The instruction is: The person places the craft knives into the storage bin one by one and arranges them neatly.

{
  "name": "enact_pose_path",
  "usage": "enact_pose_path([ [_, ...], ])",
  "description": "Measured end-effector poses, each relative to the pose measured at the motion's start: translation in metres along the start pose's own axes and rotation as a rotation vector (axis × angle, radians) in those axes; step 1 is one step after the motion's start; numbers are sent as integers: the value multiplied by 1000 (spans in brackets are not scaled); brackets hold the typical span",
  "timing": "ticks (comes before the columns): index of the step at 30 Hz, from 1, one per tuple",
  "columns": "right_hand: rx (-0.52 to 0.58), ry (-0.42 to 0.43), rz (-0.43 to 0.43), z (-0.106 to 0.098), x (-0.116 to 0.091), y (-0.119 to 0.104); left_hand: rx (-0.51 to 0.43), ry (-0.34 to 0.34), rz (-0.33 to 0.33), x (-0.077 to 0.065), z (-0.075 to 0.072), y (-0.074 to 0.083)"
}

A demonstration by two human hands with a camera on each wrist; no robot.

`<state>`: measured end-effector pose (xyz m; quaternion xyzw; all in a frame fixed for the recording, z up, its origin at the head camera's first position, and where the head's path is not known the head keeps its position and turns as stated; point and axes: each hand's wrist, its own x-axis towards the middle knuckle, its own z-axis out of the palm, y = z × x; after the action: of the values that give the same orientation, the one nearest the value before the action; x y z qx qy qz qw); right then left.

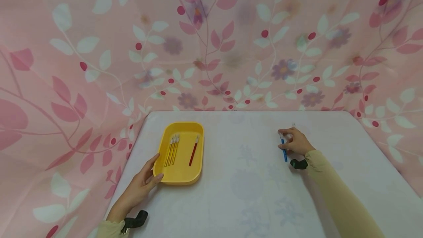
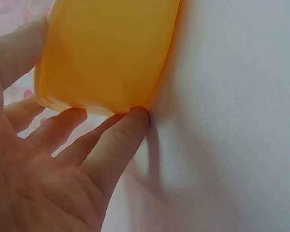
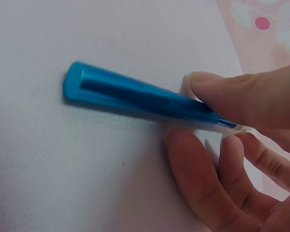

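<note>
At the left of the head view, my left hand (image 1: 143, 183) holds the near-left corner of a yellow tray (image 1: 185, 178). Its thumb lies at the near rim and its fingers at the left side; the left wrist view shows the fingertips against the tray's outer wall (image 2: 111, 58). Across the table, my right hand (image 1: 296, 141) pinches a slim blue craft knife (image 1: 284, 153) near its pale tip. Up close, the blue handle (image 3: 130, 92) has a rounded end pointing away from the fingers and a silvery knurled collar. Its tip is hidden behind the fingers.
Inside the tray lie several yellow craft knives (image 1: 172, 153) side by side with pale tips, and a dark red one (image 1: 193, 153) apart at the right. A small clear tip (image 1: 293, 124) shows just beyond my right hand. White cloth (image 1: 238, 194) covers the table; a pink floral curtain (image 1: 211, 39) hangs behind.
</note>
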<state>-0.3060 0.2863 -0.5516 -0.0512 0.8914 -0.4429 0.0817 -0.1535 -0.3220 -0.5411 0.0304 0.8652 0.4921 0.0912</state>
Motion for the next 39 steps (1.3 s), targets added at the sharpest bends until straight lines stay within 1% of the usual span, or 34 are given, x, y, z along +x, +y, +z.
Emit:
enact_pose_path([
  [5,7,14,-4,1,-4,-4,-1,-2,-1,1,0,-1],
  [11,17,23,-34,1,-5,1,-1,2,0,1,0,-1],
  [16,73,19,-51,1,-9,-3,-9,2,2,1,0,0],
  [23,236,-43,-115,4,-16,-24,-13,6,11,1,0,-1],
  [26,283,-67,-146,5,-17,-32,-3,13,24,1,0,-2],
  [32,344,-96,-227,8,-18,-52,-6,14,31,0,0,-1],
  [39,382,-114,-268,15,-23,-85,3,4,15,1,0,-3],
])
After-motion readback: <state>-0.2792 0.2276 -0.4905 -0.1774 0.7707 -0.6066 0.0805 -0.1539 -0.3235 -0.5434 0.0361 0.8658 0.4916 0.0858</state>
